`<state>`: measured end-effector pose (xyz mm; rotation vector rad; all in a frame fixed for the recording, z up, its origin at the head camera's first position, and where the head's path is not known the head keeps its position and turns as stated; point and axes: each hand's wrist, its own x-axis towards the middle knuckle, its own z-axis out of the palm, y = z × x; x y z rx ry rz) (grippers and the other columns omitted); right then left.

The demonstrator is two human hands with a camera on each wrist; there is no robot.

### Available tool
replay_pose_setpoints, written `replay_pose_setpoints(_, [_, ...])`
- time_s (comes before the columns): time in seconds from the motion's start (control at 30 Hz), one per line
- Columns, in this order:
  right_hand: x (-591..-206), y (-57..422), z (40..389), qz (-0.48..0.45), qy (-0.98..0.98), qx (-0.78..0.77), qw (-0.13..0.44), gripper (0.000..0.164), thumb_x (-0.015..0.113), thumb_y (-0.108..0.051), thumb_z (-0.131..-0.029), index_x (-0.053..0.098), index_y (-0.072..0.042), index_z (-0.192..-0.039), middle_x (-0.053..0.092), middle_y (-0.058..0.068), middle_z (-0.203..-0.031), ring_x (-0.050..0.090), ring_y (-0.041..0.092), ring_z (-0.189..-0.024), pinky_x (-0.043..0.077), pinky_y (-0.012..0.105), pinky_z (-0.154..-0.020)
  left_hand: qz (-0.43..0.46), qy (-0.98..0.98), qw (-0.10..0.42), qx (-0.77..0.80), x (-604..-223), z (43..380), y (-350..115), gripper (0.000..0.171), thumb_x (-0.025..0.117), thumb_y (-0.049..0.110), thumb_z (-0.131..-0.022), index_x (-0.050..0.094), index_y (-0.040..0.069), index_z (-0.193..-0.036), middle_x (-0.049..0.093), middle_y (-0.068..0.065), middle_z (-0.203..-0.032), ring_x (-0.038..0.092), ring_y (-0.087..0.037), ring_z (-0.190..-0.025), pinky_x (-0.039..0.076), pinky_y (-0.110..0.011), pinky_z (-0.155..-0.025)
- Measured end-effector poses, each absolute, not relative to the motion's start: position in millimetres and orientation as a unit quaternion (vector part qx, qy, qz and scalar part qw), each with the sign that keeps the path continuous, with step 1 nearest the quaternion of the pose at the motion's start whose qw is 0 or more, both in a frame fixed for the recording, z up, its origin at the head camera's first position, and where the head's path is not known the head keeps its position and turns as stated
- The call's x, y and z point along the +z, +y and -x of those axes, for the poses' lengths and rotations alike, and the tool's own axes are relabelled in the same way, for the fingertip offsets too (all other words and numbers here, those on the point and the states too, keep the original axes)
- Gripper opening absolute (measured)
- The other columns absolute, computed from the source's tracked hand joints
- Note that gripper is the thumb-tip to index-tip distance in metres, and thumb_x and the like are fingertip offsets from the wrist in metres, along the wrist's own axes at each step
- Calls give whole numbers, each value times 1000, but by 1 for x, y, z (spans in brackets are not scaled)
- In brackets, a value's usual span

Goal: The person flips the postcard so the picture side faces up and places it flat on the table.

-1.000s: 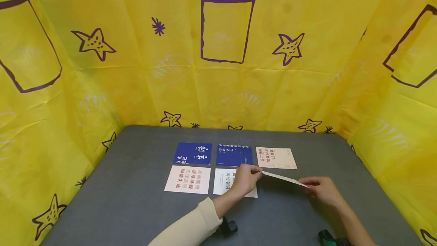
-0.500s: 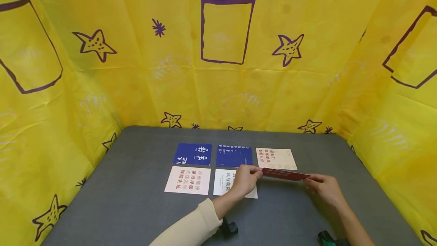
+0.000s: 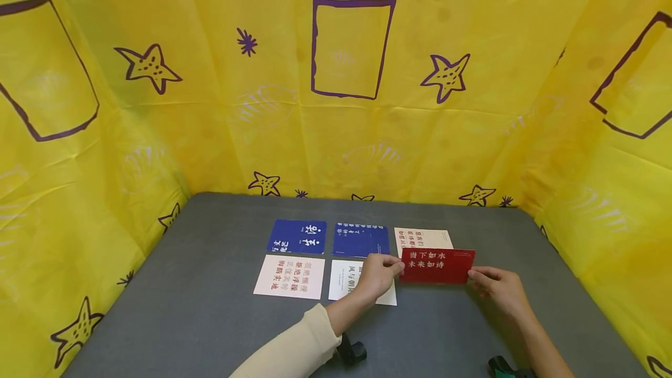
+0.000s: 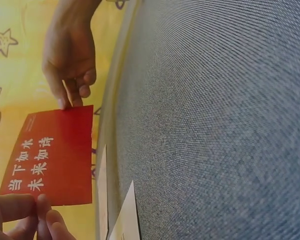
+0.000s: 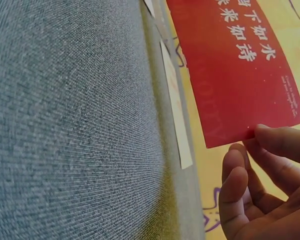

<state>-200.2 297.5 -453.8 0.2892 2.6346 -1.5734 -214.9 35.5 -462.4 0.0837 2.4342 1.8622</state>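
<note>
A red card (image 3: 437, 273) with white Chinese characters is held tilted up above the table, its printed face towards me. My left hand (image 3: 379, 276) pinches its left edge between thumb and fingers. At the opposite edge, my right hand (image 3: 499, 290) pinches it the same way, seen closely in the right wrist view, where the thumb (image 5: 282, 140) lies on the red face. Behind the red card lies a cream card (image 3: 422, 238), partly covered by it. Under my left hand and wrist a white card (image 3: 343, 276) is partly hidden.
Two blue cards (image 3: 297, 237) (image 3: 361, 242) lie in the back row on the grey table (image 3: 184, 308). A pink card (image 3: 289, 277) lies front left. Yellow patterned cloth (image 3: 210, 133) surrounds the back and sides. Black wrist straps (image 3: 353, 352) show near the front.
The card between my hands has turned from nearly edge-on to upright, so its red printed face now shows. Both hands keep their hold and have barely moved.
</note>
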Motion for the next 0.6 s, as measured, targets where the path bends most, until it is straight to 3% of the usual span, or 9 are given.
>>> replay_pose_setpoints(0.37, [-455, 296, 200, -94, 841, -533, 29, 35, 66, -18, -93, 65, 13, -109, 63, -7, -65, 58, 10, -61, 53, 25, -61, -20, 793, 40, 608, -467, 219, 34, 15, 68, 11, -89, 76, 1, -97, 70, -5, -85, 55, -9, -73, 44, -21, -63])
replay_pose_setpoints(0.6, [-454, 296, 201, -95, 847, -522, 37, 34, 65, -20, -93, 66, 11, -107, 62, -8, -67, 57, 13, -61, 53, 27, -61, -25, 822, 25, 568, -470, 220, 34, 13, 69, 10, -87, 76, 2, -95, 72, -5, -84, 54, -7, -71, 43, -20, -60])
